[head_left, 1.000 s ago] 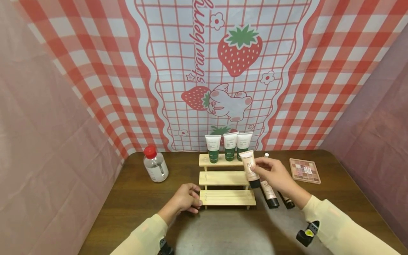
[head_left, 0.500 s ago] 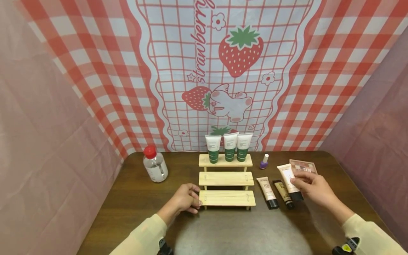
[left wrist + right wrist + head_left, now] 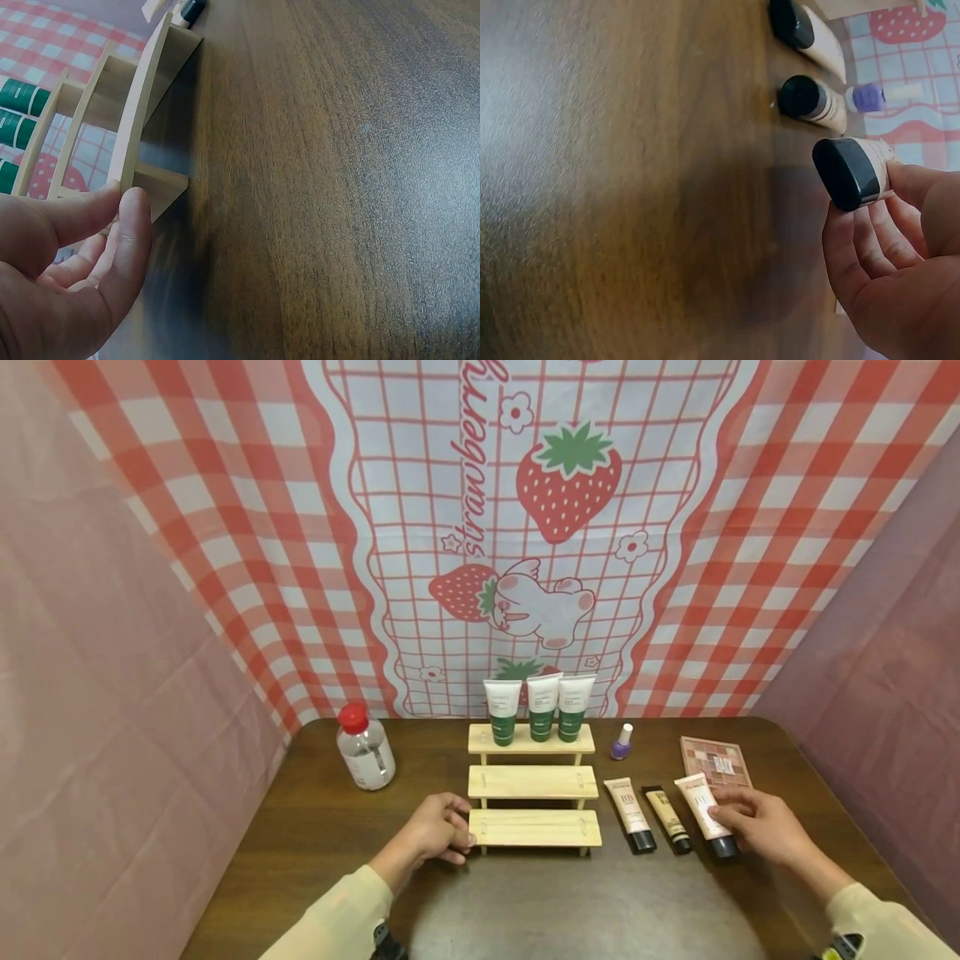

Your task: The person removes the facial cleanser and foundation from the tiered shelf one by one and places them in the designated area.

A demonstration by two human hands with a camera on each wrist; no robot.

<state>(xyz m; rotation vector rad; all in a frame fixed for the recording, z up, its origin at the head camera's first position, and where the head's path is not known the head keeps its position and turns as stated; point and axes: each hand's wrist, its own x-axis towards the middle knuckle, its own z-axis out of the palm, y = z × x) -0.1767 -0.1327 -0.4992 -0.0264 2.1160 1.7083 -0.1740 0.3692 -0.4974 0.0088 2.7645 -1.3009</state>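
My right hand (image 3: pixel 761 827) grips a pale pink BB cream tube (image 3: pixel 705 814) with a black cap, close over the right side of the table. In the right wrist view its black cap (image 3: pixel 847 174) faces the camera, with thumb and fingers on either side. My left hand (image 3: pixel 435 828) pinches the left end of the lowest step of a three-step wooden rack (image 3: pixel 534 828); thumb and forefinger meet at the board's corner in the left wrist view. Left of the held tube lie a gold tube (image 3: pixel 667 817) and another BB cream tube (image 3: pixel 630 814).
White-and-green tubes (image 3: pixel 503 714) stand cap down on the rack's top step. A purple nail polish bottle (image 3: pixel 621 745) is right of the rack. An eyeshadow palette (image 3: pixel 716 762) lies behind my right hand. A clear bottle with a red cap (image 3: pixel 365 750) stands at left.
My right hand has carried the BB cream tube from beside the rack to the right and down, past the gold tube. The left hand has stayed at the rack.
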